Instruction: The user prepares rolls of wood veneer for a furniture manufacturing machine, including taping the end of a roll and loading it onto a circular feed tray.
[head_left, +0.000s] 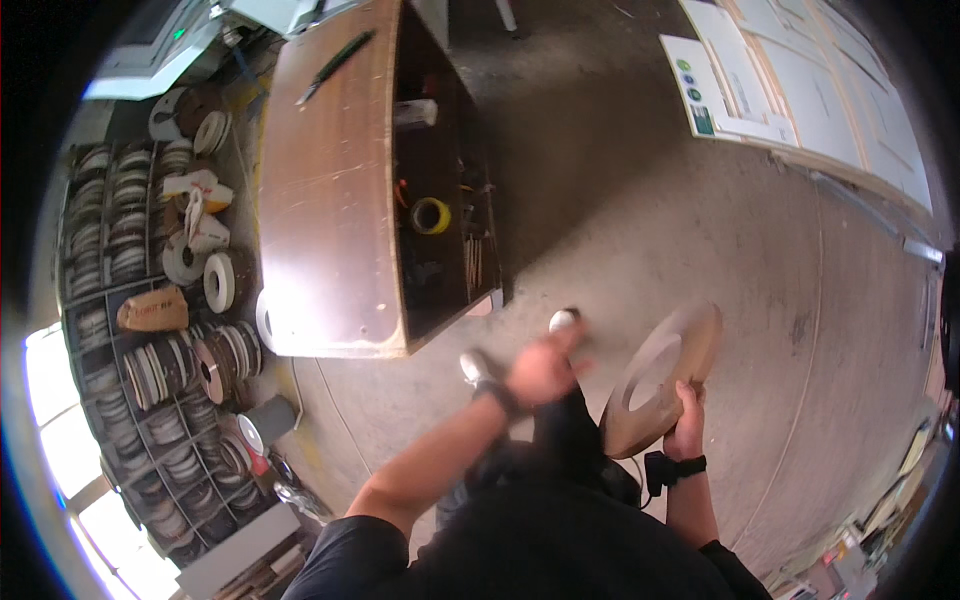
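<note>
My right hand (pixel 686 425) grips the lower right rim of a large brown roll of edge banding (pixel 706 345), a flat ring with a wide open centre. The roll is held tilted in front of my right side, over the concrete floor, and its far edge is blurred. Ahead of my body, left of the roll and apart from it, is my left hand (pixel 545 372). It is smeared by motion, but its fingers look spread and I see nothing in them. Dark bands go round both wrists.
A brown wooden cabinet (pixel 330 220) stands ahead on the left, with yellow tape (pixel 431 215) on its open shelves and a dark pen-like tool (pixel 337 66) on top. A rack (pixel 120 290) of many rolls lines the left side. White panels (pixel 810 80) are stacked far right.
</note>
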